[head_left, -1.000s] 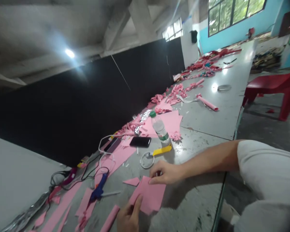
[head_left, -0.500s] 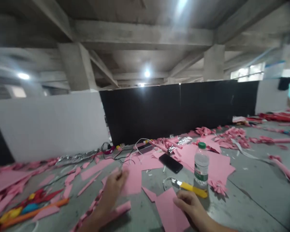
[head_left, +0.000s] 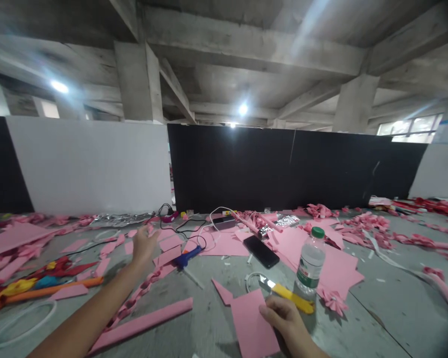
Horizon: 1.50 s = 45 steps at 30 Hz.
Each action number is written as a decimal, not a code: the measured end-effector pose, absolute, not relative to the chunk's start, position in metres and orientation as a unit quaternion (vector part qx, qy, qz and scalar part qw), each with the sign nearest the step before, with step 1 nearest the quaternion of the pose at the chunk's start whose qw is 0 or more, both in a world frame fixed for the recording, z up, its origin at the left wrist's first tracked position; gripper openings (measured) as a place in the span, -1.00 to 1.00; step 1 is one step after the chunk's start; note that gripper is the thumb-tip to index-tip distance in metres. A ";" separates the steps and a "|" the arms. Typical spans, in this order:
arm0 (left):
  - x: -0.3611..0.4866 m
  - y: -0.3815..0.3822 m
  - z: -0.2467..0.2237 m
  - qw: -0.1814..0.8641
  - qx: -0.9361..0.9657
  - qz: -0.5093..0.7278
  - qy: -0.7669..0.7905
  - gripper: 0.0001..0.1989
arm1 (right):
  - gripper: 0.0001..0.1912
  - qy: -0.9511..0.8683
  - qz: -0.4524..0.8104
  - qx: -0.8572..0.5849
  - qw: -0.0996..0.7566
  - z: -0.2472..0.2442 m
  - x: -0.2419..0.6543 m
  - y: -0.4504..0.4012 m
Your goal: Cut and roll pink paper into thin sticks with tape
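Observation:
My right hand (head_left: 285,318) pinches the edge of a pink rectangular paper sheet (head_left: 252,320) between thumb and fingers, low in front of me. Just beyond it lies a yellow box cutter (head_left: 293,298) with its blade out, next to an upright water bottle (head_left: 310,261) with a green cap. Reaching out over the left side, my left hand (head_left: 145,246) has its thumb and fingers apart, with nothing visible in them. Small pink paper pieces (head_left: 170,242) lie near it. A blue glue gun (head_left: 188,256) rests to its right, a white stick showing beside it.
A black phone (head_left: 261,251) lies on pink sheets at centre. Nearer, on the left, is a rolled pink paper tube (head_left: 145,323). Dark cables (head_left: 179,236) and a white cable cross the back. Black (head_left: 239,169) and white panels (head_left: 93,169) stand behind the table.
My left hand has moved left and away from the pink sheet beside it, and the glue gun has come into view. The right hand still holds its sheet. The view has shifted.

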State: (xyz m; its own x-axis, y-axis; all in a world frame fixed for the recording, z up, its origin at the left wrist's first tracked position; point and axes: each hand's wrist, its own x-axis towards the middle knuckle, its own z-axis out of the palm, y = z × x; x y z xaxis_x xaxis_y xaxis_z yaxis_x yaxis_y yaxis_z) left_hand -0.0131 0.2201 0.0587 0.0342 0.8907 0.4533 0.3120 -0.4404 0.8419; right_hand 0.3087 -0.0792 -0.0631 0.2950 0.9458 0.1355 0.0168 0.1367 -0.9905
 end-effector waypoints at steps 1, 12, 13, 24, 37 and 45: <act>-0.008 0.214 0.059 0.266 0.654 0.542 0.455 -0.65 | -0.33 -0.449 0.386 -0.531 0.606 -0.064 0.309 -0.079; 0.080 0.044 -0.021 0.475 0.739 0.356 0.318 -0.51 | -0.33 -0.487 0.337 -0.543 0.595 -0.058 0.309 -0.080; 0.086 0.037 -0.028 0.520 0.717 0.338 0.318 -0.45 | -0.34 -0.483 0.332 -0.546 0.599 -0.055 0.308 -0.081; 0.105 0.024 -0.007 0.618 0.652 0.321 0.301 -0.62 | -0.43 -0.419 0.373 -0.538 0.629 -0.020 0.285 -0.084; 0.092 0.028 -0.026 0.679 0.622 0.299 0.251 -0.61 | -0.48 -0.405 0.438 -0.583 0.552 -0.035 0.294 -0.081; 0.087 0.032 -0.033 0.681 0.629 0.299 0.227 -0.64 | -0.50 -0.409 0.427 -0.601 0.538 -0.029 0.292 -0.083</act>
